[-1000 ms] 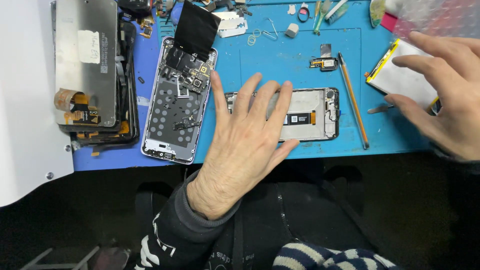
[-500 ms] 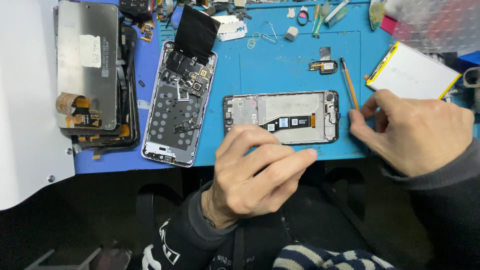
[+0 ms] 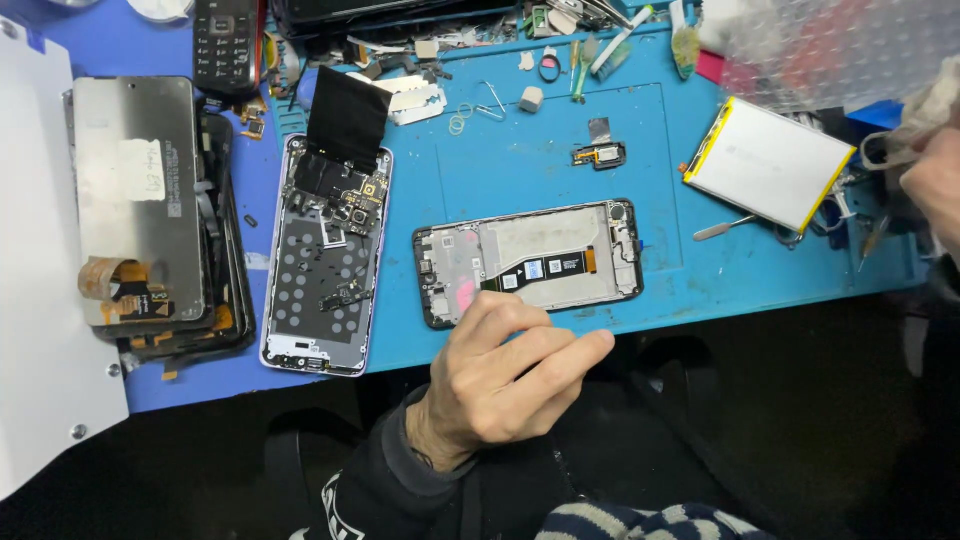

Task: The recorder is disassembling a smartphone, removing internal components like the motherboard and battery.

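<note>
Item: my left hand (image 3: 500,375), fingers loosely curled, holding nothing, steadies the phone frame (image 3: 528,262) at centre; right hand (image 3: 935,180): grip unclear, right edge.

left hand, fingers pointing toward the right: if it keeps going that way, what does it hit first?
Probably nothing close: the left hand points right along the blue mat's front edge, just below the phone frame. That line looks free to the mat's right end, though height above the mat is unclear.

Phone repair workshop: blue work mat (image 3: 560,170), opened phones (image 3: 325,260), loose battery (image 3: 770,160), small parts (image 3: 600,155).
</note>
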